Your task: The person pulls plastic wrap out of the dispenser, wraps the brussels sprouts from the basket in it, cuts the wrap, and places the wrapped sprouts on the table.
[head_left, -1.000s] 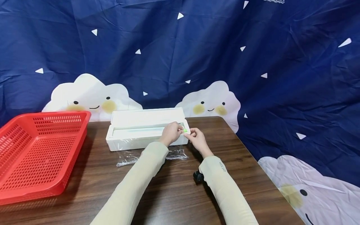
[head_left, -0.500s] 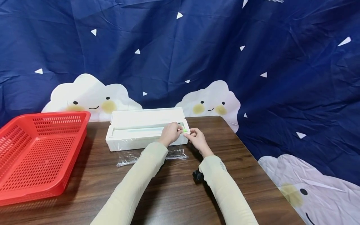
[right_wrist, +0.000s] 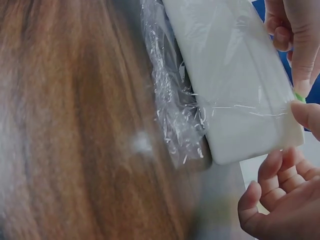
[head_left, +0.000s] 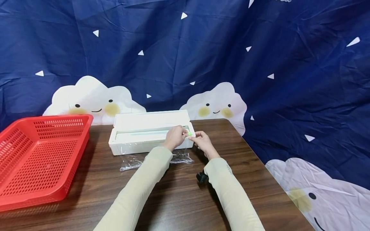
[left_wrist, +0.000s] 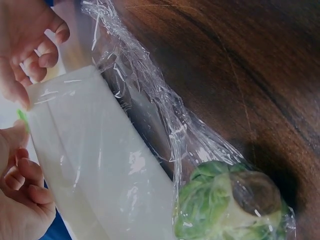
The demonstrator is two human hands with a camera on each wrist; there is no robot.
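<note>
White oblong box (head_left: 144,147), lid raised, standing on a dark brown wood-grain tabletop (head_left: 182,202) near its far edge; a bright green tab (head_left: 189,133) at the right end of its front rim. Left hand (head_left: 174,137) at the tab — fingers pinched on it. Right hand (head_left: 204,143) at the box's right front corner — thumb above, fingers below, clamped on that end. Clear wrinkled plastic film (head_left: 182,158), draped over the front wall onto the tabletop; under it, a leafy green vegetable (left_wrist: 205,205) with a brown base. Red perforated plastic basket (head_left: 31,199) at left, well apart from the hands.
</note>
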